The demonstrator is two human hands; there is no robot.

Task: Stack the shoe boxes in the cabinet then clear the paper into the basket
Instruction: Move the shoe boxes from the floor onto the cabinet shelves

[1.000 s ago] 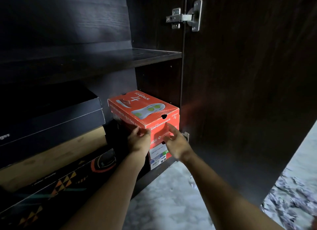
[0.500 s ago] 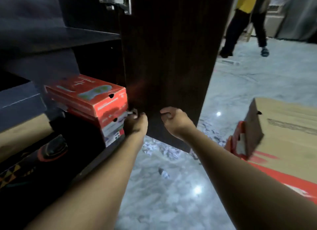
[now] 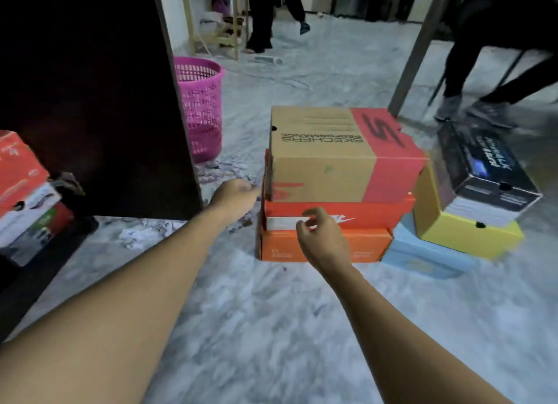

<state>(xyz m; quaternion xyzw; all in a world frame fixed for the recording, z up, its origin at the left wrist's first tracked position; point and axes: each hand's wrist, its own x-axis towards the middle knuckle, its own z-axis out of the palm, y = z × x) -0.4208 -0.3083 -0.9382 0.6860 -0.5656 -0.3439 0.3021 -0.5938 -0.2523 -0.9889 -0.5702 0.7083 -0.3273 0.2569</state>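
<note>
A stack of shoe boxes stands on the floor: a tan and red box [image 3: 332, 156] on top, a red box [image 3: 371, 215] under it, an orange box [image 3: 368, 248] at the bottom. My left hand [image 3: 234, 197] reaches toward the stack's left side with fingers loosely curled, holding nothing. My right hand [image 3: 321, 237] hovers in front of the red and orange boxes, fingers loosely curled, empty. A red box [image 3: 18, 165] sits stacked in the cabinet at far left. Crumpled paper [image 3: 136, 236] lies on the floor. The pink basket [image 3: 200, 108] stands behind the cabinet door [image 3: 99, 102].
To the right, a black box [image 3: 486, 174] sits on a yellow box [image 3: 465, 231], beside a light blue box [image 3: 422, 257]. People's legs [image 3: 265, 14] move at the back, another person's at the upper right. A table leg [image 3: 419, 44] stands behind the stack.
My view swung right from the cabinet to the floor. Both hands left the red box in the cabinet and now reach toward the stack on the floor.
</note>
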